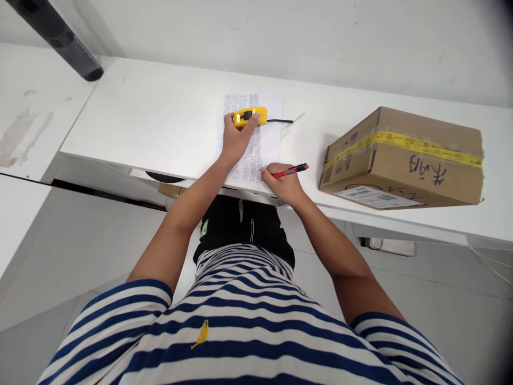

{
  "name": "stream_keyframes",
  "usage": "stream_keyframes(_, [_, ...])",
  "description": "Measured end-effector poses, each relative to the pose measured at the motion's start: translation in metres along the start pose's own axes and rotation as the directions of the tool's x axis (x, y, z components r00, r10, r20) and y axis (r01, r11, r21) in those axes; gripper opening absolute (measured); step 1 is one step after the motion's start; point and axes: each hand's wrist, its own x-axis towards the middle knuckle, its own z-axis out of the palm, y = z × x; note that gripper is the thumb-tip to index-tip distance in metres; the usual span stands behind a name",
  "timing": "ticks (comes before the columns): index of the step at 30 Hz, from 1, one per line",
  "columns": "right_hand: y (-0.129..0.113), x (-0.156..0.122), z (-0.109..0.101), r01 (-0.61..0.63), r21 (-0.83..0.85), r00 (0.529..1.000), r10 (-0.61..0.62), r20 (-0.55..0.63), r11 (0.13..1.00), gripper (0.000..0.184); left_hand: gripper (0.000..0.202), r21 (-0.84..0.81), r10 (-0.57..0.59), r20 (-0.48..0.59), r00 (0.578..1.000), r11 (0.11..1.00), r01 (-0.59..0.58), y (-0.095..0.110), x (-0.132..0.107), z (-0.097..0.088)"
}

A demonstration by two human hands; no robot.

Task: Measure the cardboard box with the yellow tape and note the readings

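Observation:
A printed sheet of paper [272,144] lies near the front edge of the white table. On its upper part, my left hand [237,136] is closed around a yellow tape measure [261,113] with a black button. A short black strap [280,121] sticks out from its right end. Lower down, my right hand [285,182] grips a red and black pen [289,171], its rear end pointing right. That hand rests by the sheet's lower right corner; the pen's tip is hidden by my fingers.
To the right stands a cardboard box [428,176] with yellow tape, a label and handwriting. A dark post [76,53] meets the table at the back left. Behind the white table [160,107] rises a pale wall. A thin pale strip [294,123] lies beside the sheet.

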Motion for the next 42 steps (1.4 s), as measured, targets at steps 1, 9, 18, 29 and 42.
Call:
stream_keyframes(1, [0.0, 0.0, 0.0, 0.007, 0.004, 1.0, -0.007, 0.018, 1.0, 0.056, 0.055, 0.001, 0.005, 0.002, 1.0, 1.0, -0.005, 0.0, 0.0, 0.0])
stream_keyframes(9, [0.0, 0.0, 0.001, 0.015, 0.032, 1.0, -0.016, 0.016, 0.999, 0.06, 0.054, -0.029, 0.04, 0.007, 0.999, 0.999, -0.04, -0.011, 0.008, -0.001])
stream_keyframes(18, [0.004, 0.006, 0.008, -0.026, 0.064, 0.965, 0.042, -0.258, 0.998, 0.044, 0.055, -0.07, 0.088, -0.022, 0.996, 0.993, -0.09, -0.011, 0.016, -0.007])
stream_keyframes(29, [0.014, 0.016, 0.022, -0.034, -0.224, 0.939, -0.046, -0.341, 0.974, 0.052, 0.058, -0.265, 0.093, -0.079, 0.993, 0.958, -0.111, 0.014, 0.012, -0.011])
stream_keyframes(42, [0.055, -0.119, -0.16, -0.091, 0.342, 0.027, 0.346, -0.938, 0.935, 0.049, 0.068, -0.37, 0.224, 0.041, 0.974, 0.909, -0.193, 0.071, -0.01, -0.037])
